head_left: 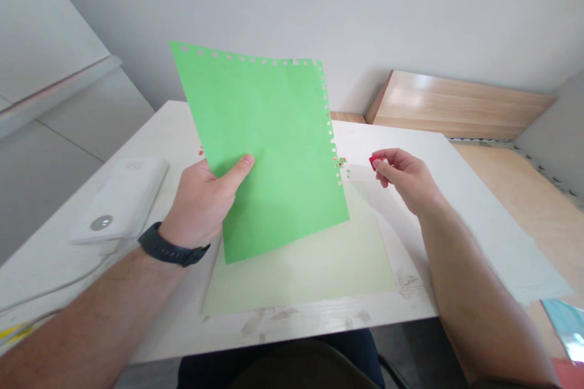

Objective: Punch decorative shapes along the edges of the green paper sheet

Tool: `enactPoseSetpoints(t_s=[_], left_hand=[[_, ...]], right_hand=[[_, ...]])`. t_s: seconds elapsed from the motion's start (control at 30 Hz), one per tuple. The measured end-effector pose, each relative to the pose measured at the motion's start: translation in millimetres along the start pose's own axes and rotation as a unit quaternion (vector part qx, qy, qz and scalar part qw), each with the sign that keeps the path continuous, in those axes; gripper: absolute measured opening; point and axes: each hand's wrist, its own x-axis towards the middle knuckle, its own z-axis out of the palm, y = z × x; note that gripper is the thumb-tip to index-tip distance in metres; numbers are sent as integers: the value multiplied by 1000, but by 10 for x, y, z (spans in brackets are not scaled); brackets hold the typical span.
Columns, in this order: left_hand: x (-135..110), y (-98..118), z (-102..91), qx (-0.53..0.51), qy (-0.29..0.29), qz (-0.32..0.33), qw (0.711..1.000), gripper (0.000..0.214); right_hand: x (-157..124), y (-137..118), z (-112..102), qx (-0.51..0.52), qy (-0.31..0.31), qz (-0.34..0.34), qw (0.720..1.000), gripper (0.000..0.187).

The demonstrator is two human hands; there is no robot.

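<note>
My left hand (205, 200) grips a sheet of green paper (269, 146) near its lower left edge, with the thumb on top, and lifts it tilted above the table. Small notches and holes run along the sheet's top and right edges. My right hand (406, 179), a short way right of the sheet, pinches a small red piece (374, 162) between finger and thumb. Tiny red and green paper bits (341, 164) lie on the white table (182, 328) beside the sheet's right edge. Below lies a pale green sheet (310, 267).
A white rounded device (121, 197) with a grey round button and a cable lies at the table's left. A black wristband (173, 249) circles my left wrist. A translucent sheet (515, 249) lies at right, with a wooden panel (456, 106) behind the table.
</note>
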Motion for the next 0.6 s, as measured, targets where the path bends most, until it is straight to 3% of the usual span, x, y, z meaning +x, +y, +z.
enactPoseSetpoints(t_s=[0.07, 0.13, 0.3, 0.43, 0.6], left_hand=[[-6, 17, 6, -2, 1, -2, 1000, 48], [-10, 32, 10, -7, -1, -5, 1000, 48], [-12, 43, 11, -11, -5, -8, 1000, 48], [-4, 25, 12, -13, 2, -11, 1000, 50], [11, 1, 5, -16, 2, -11, 1000, 49]], right_hand=[[58, 87, -137, -158, 79, -7, 984, 33], [106, 154, -303, -279, 151, -8, 948, 32], [162, 268, -705, -418, 239, 41, 875, 32], [179, 410, -875, -500, 219, 82, 834, 31], [213, 547, -904, -537, 152, 120, 821, 29]])
